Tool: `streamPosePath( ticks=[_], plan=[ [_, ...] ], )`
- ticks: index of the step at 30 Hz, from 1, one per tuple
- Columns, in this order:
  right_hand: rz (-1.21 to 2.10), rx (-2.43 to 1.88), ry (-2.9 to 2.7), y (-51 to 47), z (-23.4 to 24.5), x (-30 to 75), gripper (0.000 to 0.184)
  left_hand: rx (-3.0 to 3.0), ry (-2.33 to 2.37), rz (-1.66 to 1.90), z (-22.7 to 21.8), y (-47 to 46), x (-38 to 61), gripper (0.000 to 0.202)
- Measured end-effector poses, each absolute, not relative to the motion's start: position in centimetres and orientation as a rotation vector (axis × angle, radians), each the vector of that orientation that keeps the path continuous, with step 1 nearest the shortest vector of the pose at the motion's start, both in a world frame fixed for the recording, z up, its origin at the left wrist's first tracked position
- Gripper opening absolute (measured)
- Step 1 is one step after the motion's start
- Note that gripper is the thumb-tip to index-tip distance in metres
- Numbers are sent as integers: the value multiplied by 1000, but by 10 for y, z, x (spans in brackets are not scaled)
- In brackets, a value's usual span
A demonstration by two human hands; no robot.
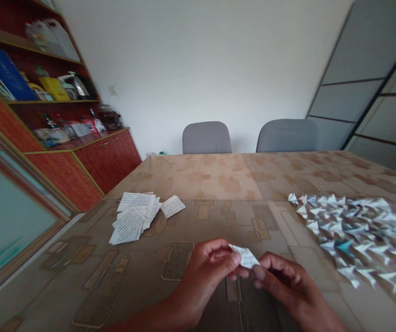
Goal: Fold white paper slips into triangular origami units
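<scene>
On the left lies a pile of printed paper slips (132,219) with a single slip (173,207) just right of it, their lines of text too small to read. Near the middle, the left hand (209,265) and right hand (284,281) pinch opposite ends of a partly folded slip (245,256), apparently mid-fold, which calls for aligned edges and a firm crease; pointed folded paper pieces (362,249), one teal, cover the right.
</scene>
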State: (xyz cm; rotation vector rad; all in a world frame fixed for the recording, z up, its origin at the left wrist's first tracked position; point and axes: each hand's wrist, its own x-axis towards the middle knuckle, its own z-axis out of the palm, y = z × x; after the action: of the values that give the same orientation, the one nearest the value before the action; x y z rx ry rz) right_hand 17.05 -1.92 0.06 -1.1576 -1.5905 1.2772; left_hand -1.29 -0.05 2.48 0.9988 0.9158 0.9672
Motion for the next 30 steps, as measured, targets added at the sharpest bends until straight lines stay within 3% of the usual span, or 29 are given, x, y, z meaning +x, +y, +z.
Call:
streamPosePath(
  ticks=[6,13,20,30],
  plan=[
    [1163,-1188,-1657,-21,14,171,38,1021,934,970,28,0,-13,23],
    [1157,-1127,-1748,-18,12,173,26,1102,882,957,27,-1,-13,23],
    [1226,-1166,-1596,-19,7,172,35,1171,885,1061,31,-2,-16,34],
    [1265,-1127,-1596,-23,10,169,34,1000,898,997,26,-4,-12,23]
  ],
)
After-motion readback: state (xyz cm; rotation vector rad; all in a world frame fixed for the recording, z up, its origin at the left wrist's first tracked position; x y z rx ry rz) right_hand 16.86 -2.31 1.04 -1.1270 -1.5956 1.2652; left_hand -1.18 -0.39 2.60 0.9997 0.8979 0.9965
